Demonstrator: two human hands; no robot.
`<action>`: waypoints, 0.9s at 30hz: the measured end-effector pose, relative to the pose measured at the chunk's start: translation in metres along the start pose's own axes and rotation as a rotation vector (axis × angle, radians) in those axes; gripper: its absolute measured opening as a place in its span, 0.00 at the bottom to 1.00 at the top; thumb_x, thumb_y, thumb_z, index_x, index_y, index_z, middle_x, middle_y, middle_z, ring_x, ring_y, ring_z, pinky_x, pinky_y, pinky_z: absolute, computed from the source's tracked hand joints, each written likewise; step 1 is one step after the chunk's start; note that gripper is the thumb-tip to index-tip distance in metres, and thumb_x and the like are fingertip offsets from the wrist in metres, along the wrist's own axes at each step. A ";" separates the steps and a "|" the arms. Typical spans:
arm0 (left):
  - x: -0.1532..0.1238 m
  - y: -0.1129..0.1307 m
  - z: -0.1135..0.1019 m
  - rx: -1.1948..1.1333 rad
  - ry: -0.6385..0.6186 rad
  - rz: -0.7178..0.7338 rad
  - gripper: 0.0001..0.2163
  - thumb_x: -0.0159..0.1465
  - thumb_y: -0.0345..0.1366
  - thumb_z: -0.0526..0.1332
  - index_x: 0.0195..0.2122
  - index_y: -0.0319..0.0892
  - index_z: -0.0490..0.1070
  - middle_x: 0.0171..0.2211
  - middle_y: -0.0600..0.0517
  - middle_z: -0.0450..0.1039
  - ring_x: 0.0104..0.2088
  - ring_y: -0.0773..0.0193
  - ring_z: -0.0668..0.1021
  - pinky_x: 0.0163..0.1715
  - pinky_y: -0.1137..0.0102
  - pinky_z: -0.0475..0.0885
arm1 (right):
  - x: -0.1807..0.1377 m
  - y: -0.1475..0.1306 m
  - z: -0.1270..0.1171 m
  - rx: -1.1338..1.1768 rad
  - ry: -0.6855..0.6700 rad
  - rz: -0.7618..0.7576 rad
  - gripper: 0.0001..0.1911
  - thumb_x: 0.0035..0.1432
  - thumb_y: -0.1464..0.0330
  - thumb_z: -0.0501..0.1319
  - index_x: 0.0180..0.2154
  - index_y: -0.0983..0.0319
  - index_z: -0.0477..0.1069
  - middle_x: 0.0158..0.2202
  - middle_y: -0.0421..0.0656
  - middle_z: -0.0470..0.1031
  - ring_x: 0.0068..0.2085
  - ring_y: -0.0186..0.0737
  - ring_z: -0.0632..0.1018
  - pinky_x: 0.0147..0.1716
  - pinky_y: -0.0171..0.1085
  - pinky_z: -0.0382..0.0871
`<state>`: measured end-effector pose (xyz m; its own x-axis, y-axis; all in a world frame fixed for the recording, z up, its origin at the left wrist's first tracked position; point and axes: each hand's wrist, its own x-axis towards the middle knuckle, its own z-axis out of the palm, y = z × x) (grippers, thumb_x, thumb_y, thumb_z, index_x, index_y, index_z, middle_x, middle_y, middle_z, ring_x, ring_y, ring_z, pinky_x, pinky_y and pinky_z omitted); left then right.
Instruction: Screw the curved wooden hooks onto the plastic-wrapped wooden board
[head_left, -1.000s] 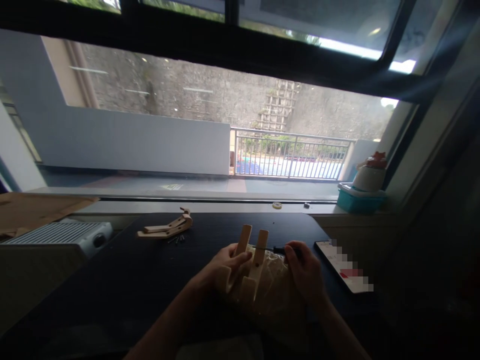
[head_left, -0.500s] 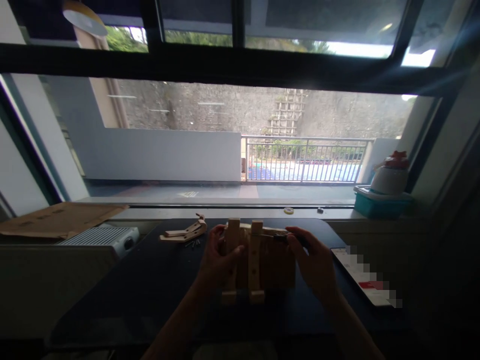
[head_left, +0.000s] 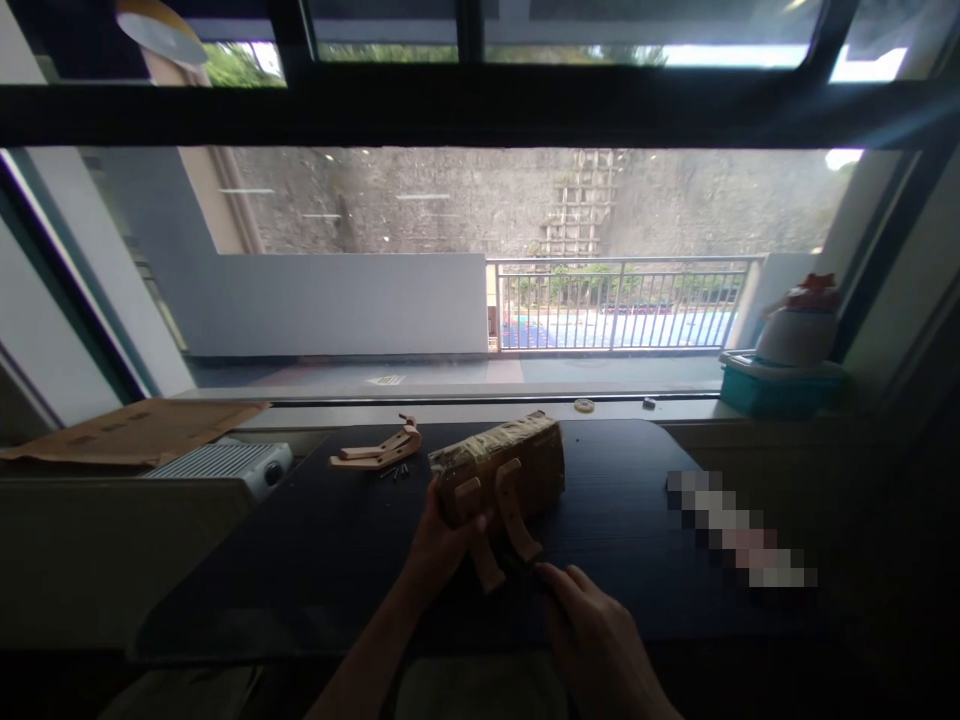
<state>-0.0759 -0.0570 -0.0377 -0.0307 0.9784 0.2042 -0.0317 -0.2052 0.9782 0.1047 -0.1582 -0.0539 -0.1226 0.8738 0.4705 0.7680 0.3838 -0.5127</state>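
A taped cardboard box (head_left: 536,470) is tilted on the dark table, its left end lower and nearer me. Two curved wooden pieces, a left one (head_left: 486,565) and a right one (head_left: 517,520), lie against its near face. My left hand (head_left: 442,535) is closed around the box's left end, thumb over the left wooden piece. Just below the right piece's lower end is my right hand (head_left: 589,615), its fingers curled round a dark-handled screwdriver that is mostly hidden in shadow and by the hand.
More curved wooden pieces (head_left: 379,455) and several screws (head_left: 396,472) lie at the table's back left. A tape roll (head_left: 583,405) is on the windowsill beside a teal box (head_left: 780,385) carrying a white bottle (head_left: 795,325). A heater (head_left: 225,465) stands left of the table (head_left: 300,570).
The box has turned and tipped, showing its taped top. My right hand has moved with the screwdriver from the top right of the box down to the pieces' lower ends. The view has shifted slightly.
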 end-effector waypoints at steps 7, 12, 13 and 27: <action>0.010 -0.002 -0.004 0.119 0.080 0.015 0.26 0.50 0.40 0.66 0.49 0.41 0.61 0.39 0.50 0.71 0.42 0.56 0.74 0.39 0.64 0.69 | 0.003 -0.003 -0.002 0.078 0.252 -0.056 0.16 0.61 0.69 0.50 0.48 0.63 0.69 0.33 0.45 0.73 0.30 0.34 0.76 0.29 0.30 0.68; 0.011 -0.001 -0.003 0.126 0.097 0.007 0.27 0.50 0.41 0.66 0.50 0.41 0.60 0.40 0.49 0.71 0.43 0.54 0.73 0.40 0.63 0.69 | 0.015 0.001 0.003 -0.044 0.312 -0.026 0.16 0.62 0.67 0.51 0.48 0.62 0.70 0.31 0.43 0.73 0.27 0.33 0.75 0.26 0.30 0.65; 0.010 0.001 -0.003 0.133 0.101 0.009 0.27 0.50 0.41 0.65 0.50 0.40 0.60 0.40 0.49 0.71 0.43 0.54 0.73 0.40 0.64 0.69 | 0.017 0.001 0.004 -0.050 0.312 -0.033 0.16 0.62 0.67 0.51 0.48 0.62 0.70 0.30 0.43 0.72 0.27 0.32 0.75 0.25 0.30 0.65; 0.009 -0.001 0.004 0.097 0.148 0.000 0.29 0.45 0.40 0.70 0.47 0.43 0.60 0.38 0.51 0.72 0.39 0.59 0.75 0.35 0.69 0.70 | 0.020 -0.004 0.009 -0.132 0.267 -0.061 0.16 0.62 0.69 0.51 0.48 0.63 0.70 0.30 0.42 0.72 0.27 0.32 0.74 0.25 0.31 0.61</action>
<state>-0.0717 -0.0481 -0.0365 -0.1779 0.9629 0.2031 0.0646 -0.1945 0.9788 0.0937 -0.1398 -0.0488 -0.0149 0.7338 0.6792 0.8413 0.3763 -0.3881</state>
